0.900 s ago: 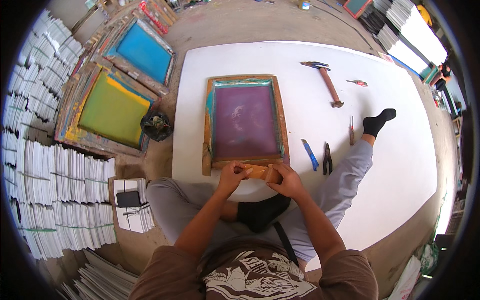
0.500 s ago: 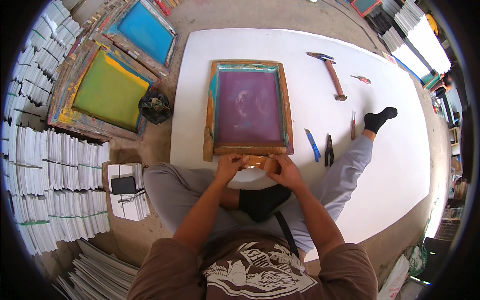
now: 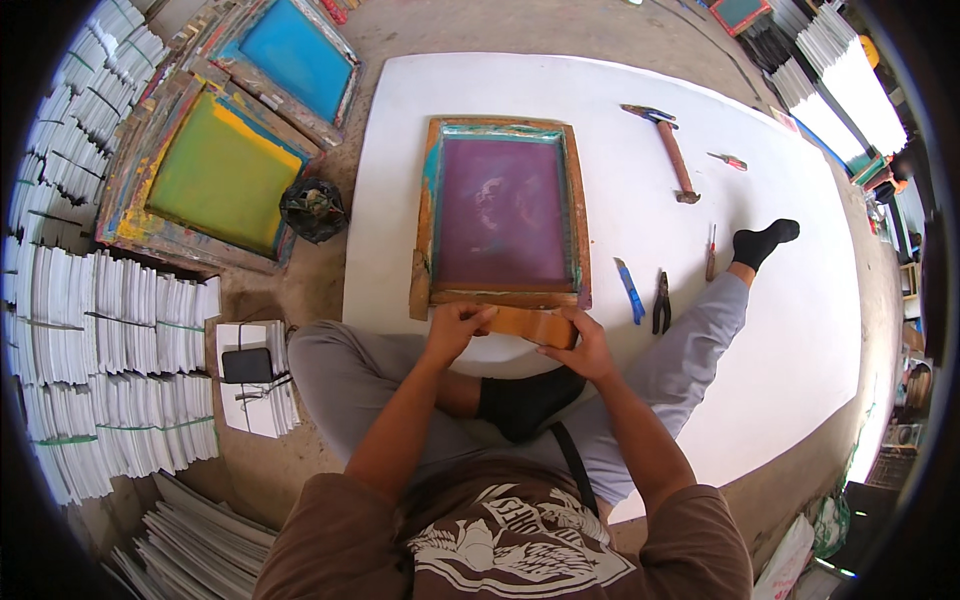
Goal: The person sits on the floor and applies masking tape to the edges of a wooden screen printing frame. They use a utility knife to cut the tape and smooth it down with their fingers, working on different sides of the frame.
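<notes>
Pinches the end of a brown tape strip (image 3: pixel 517 322) in the left hand (image 3: pixel 455 335); supports a tape roll (image 3: pixel 557 330) in the right hand (image 3: pixel 588 348). Grip: narrow at left, thumb and fingers closed on the strip; wider at right, set around the roll. Spans between the hands, above the lap side of a wooden frame (image 3: pixel 505 298); cannot tell whether touching its near rail.

Progress, by judgement: drawn out a short length; not yet visibly parted from the roll, nor visibly stuck down.

Appearance: glossy, amber-brown, slightly bowed, lighter along the strip than at the roll.

Beyond the hands: purple mesh (image 3: pixel 500 220) with pale smudges, inside the frame, flat on a white sheet (image 3: pixel 770 400). To the right on the sheet: blue cutter (image 3: pixel 630 291), black pliers (image 3: pixel 661 302), red-handled screwdriver (image 3: pixel 711 258); farther out, hammer (image 3: pixel 674 158) and second screwdriver (image 3: pixel 728 161). To the left, off the sheet: black plastic bag (image 3: pixel 313 211), green screen (image 3: pixel 225 180); farthest, blue screen (image 3: pixel 300 58).
</notes>
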### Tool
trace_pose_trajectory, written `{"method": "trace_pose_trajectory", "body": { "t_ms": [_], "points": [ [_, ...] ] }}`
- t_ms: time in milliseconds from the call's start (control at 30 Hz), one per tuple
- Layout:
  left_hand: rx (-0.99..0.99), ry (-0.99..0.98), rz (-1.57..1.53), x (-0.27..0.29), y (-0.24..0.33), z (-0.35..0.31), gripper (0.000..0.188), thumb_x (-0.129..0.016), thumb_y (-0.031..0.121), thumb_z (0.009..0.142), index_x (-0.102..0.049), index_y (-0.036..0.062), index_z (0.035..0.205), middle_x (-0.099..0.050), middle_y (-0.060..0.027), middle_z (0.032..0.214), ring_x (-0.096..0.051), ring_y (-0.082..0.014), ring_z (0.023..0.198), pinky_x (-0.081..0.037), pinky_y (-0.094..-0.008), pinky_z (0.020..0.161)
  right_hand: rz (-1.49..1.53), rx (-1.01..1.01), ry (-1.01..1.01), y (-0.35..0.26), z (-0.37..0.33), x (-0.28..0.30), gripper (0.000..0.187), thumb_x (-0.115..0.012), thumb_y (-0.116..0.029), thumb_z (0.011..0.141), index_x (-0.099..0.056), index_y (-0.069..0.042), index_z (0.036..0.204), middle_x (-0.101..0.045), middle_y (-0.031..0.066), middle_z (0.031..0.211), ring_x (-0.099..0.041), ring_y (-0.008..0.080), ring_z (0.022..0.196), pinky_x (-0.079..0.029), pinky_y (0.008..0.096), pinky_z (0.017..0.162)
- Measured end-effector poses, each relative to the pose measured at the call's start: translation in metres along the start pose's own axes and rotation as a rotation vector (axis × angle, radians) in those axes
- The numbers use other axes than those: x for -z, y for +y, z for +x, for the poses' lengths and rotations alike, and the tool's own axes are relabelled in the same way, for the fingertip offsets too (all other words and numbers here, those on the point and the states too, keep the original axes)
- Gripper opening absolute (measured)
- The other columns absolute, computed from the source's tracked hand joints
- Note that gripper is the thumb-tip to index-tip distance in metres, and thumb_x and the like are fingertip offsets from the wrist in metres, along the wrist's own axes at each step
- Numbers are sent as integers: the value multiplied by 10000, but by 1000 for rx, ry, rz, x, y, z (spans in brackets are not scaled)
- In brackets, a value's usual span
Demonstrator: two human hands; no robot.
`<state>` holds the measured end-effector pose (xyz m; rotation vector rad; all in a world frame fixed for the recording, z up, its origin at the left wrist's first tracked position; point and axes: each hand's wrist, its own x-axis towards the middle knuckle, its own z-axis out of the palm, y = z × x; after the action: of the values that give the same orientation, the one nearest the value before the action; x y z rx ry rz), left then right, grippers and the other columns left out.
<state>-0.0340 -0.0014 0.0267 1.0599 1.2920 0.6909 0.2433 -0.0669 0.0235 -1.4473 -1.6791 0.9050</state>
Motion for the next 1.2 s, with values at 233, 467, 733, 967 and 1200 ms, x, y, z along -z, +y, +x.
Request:
{"method": "trace_pose_trajectory", "body": {
  "t_ms": [233,467,733,967,1200],
  "points": [
    [-47,2,115,2,-6,-5,333,-808,270,970,-769,-60,986,-733,-68,787,-662,-115,713,-556,-289,691,-435,106,-199,-5,2,35,626,-948,-248,716,-674,-62,1247,-717,154,1180,-693,384,1095,-560,469,978],
    [-4,8,97,4,0,-1,348,-813,286,964,-774,-58,997,-745,-75,808,-702,-117,756,-576,-280,720,-260,12,-104,-2,1,39,603,-929,-232,704,-683,-81,1233,-720,139,1192,-699,374,1083,-558,474,976],
    [-134,-3,92,34,21,-15,299,-807,238,972,-771,-59,986,-739,-58,797,-682,-111,735,-562,-271,695,-273,155,-161,-35,3,44,647,-959,-274,686,-690,-78,1241,-722,124,1075,-717,358,960,-587,444,860],
    [-161,37,113,36,20,-30,248,-816,191,960,-766,-52,955,-733,-55,773,-679,-109,728,-563,-275,699,-614,129,-326,-29,6,47,672,-940,-372,674,-697,-91,1233,-714,119,997,-718,369,930,-575,471,848],
    [-49,47,29,49,17,-19,241,-818,204,963,-766,-30,932,-729,-56,770,-679,-116,716,-569,-275,705,-237,32,-71,-1,2,57,571,-958,-151,662,-671,-47,1144,-706,124,1021,-708,292,921,-556,398,845]
  ]
}}
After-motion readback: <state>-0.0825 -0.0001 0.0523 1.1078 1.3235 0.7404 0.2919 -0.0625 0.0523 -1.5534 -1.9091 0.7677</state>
